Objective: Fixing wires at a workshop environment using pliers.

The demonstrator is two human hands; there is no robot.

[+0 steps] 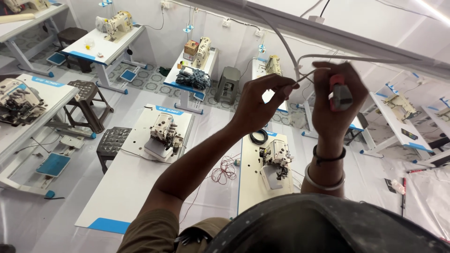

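Note:
My left hand (260, 100) is raised and pinches the end of a thin white cable (284, 41) between thumb and fingers. The cable curves down from a white overhead channel (356, 35), and a short piece bridges across to my right hand (338, 104). That hand is closed around a red-handled hand tool (340, 93) with grey jaws, held upright close to the cable end. A second white cable (375, 60) runs off to the right behind that hand. A dark band and a metal bangle sit on my right wrist.
Far below stand white tables with sewing machines, one (164, 135) on the left and one (275, 159) under my hands. Red wire (224, 172) and a black coil (258, 137) lie between them. Brown stools (89, 96) stand at the left.

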